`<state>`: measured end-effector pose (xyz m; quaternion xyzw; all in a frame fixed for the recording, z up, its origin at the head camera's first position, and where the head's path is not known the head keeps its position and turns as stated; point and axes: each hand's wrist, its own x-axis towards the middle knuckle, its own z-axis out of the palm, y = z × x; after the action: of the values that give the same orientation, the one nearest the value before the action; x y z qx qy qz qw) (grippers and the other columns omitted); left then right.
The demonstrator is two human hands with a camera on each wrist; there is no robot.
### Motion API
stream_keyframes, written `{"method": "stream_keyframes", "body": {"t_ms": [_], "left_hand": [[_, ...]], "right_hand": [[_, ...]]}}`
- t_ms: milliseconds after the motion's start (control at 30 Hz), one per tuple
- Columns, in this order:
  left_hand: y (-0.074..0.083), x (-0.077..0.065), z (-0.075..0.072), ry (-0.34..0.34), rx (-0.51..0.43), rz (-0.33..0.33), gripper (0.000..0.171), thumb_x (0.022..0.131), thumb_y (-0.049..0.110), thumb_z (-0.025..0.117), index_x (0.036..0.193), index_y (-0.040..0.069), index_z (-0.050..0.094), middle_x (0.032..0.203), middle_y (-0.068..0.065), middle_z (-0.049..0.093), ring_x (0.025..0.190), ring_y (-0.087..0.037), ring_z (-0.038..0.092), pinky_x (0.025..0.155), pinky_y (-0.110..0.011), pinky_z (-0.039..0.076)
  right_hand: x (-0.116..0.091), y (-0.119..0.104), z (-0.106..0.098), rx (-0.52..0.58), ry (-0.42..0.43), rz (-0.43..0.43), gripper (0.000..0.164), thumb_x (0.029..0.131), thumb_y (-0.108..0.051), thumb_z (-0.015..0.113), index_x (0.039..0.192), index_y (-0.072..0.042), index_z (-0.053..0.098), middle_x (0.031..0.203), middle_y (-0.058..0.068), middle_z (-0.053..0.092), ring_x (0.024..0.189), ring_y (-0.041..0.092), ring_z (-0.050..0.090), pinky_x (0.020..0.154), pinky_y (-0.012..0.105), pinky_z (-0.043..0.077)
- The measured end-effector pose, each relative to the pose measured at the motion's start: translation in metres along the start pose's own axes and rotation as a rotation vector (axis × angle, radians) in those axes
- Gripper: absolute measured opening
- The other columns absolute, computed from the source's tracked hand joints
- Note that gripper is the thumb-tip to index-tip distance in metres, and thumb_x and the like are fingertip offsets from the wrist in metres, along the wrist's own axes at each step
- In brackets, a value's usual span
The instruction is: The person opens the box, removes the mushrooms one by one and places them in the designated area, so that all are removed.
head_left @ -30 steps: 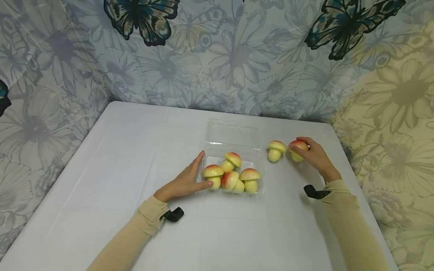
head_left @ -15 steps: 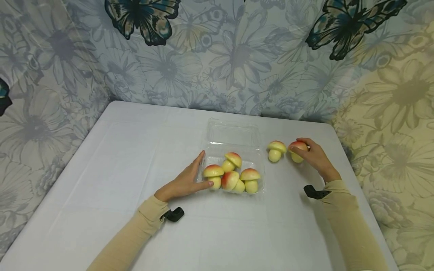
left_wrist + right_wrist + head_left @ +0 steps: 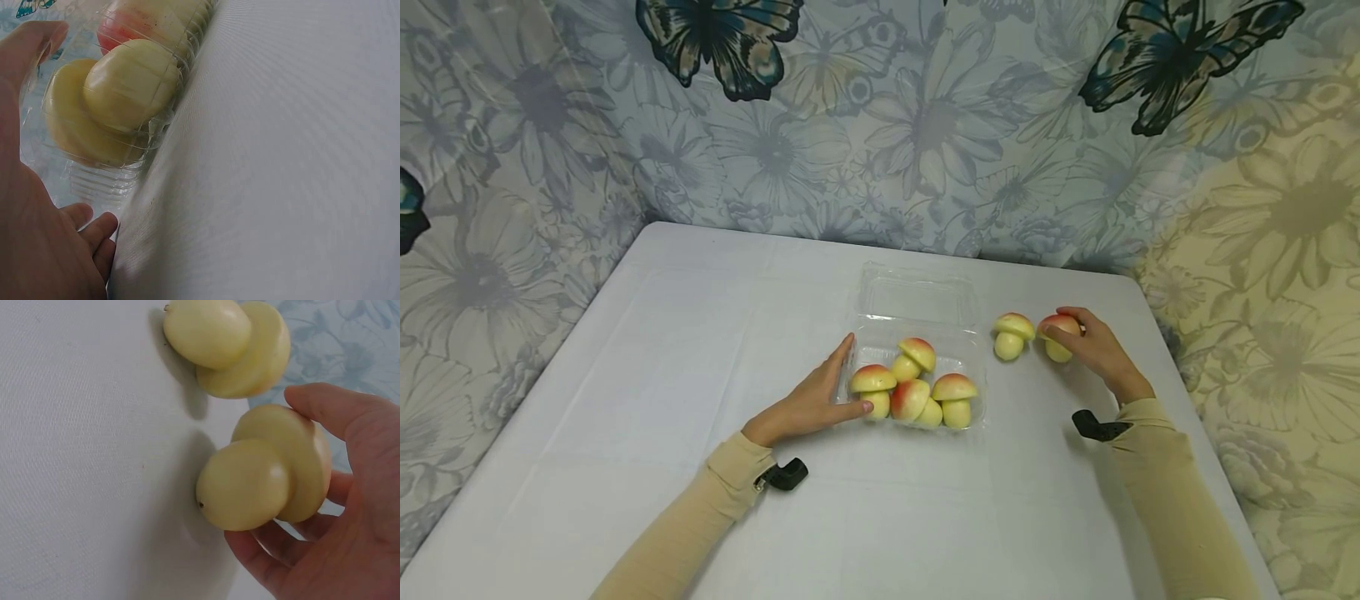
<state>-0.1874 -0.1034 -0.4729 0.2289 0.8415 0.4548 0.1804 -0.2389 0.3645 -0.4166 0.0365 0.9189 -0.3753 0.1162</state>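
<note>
A clear plastic clamshell container [image 3: 955, 340], lid laid back, holds several toy mushrooms [image 3: 953, 400] with red-and-yellow caps and pale yellow stems. My left hand [image 3: 812, 402] spans the container's near left corner, thumb along the front wall and straight fingers against the left side. Through the clear wall, the left wrist view shows a mushroom [image 3: 131, 84] beside that hand [image 3: 37, 206]. To the right of the container, my right hand [image 3: 1097, 346] grips a mushroom [image 3: 250, 481] by its cap, thumb on one side and fingers on the other. Its stem end is close over the table.
Another mushroom [image 3: 1011, 335] stands on the table between the container and my right hand. The white-covered table [image 3: 700, 333] meets a flower-patterned wall [image 3: 820, 158] at the back. The container's open lid [image 3: 917, 293] extends toward that wall.
</note>
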Motion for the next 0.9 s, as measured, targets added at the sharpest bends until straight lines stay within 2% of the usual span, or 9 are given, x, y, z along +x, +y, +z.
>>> {"method": "stream_keyframes", "body": {"t_ms": [133,233,467,767,900], "left_hand": [[0.0,0.0,0.0,0.0,0.001,0.002,0.112,0.089,0.057,0.069,0.163,0.03,-0.012,0.172,-0.008,0.004,0.159,-0.028,0.007,0.128,-0.054,0.015],[0.0,0.0,0.0,0.002,0.0,0.008,0.113,0.089,0.056,0.069,0.163,0.028,-0.011,0.172,-0.009,0.005,0.159,-0.029,0.008,0.127,-0.054,0.015],[0.001,0.0,0.0,0.001,0.0,0.01,0.113,0.089,0.056,0.069,0.163,0.026,-0.011,0.172,-0.008,0.004,0.159,-0.029,0.008,0.127,-0.054,0.015],[0.003,-0.001,-0.001,-0.002,-0.002,0.007,0.112,0.09,0.055,0.069,0.163,0.027,-0.011,0.172,-0.008,0.004,0.159,-0.028,0.007,0.128,-0.053,0.014],[0.002,-0.002,-0.001,-0.002,-0.008,0.004,0.112,0.09,0.056,0.069,0.163,0.029,-0.012,0.172,-0.008,0.003,0.159,-0.028,0.006,0.128,-0.054,0.014]], "right_hand": [[0.0,0.002,0.0,0.003,-0.031,0.018,0.086,0.101,-0.056,0.051,0.16,0.0,0.021,0.16,0.033,0.028,0.144,0.049,0.033,0.11,0.062,0.036],[0.0,0.003,0.0,0.009,-0.045,0.026,0.088,0.101,-0.057,0.051,0.161,-0.001,0.018,0.161,0.032,0.025,0.147,0.049,0.028,0.113,0.064,0.033],[-0.004,0.001,-0.002,0.015,-0.026,0.011,0.084,0.104,-0.056,0.044,0.161,0.0,0.018,0.164,0.031,0.021,0.149,0.051,0.023,0.115,0.067,0.028],[-0.008,-0.009,-0.008,0.016,0.11,0.023,0.089,0.101,-0.062,0.043,0.161,-0.002,0.018,0.166,0.03,0.015,0.148,0.053,0.02,0.113,0.07,0.026],[-0.011,-0.017,-0.012,0.037,0.138,-0.002,0.086,0.102,-0.059,0.045,0.161,-0.003,0.019,0.166,0.029,0.016,0.148,0.052,0.021,0.113,0.07,0.027]]}}
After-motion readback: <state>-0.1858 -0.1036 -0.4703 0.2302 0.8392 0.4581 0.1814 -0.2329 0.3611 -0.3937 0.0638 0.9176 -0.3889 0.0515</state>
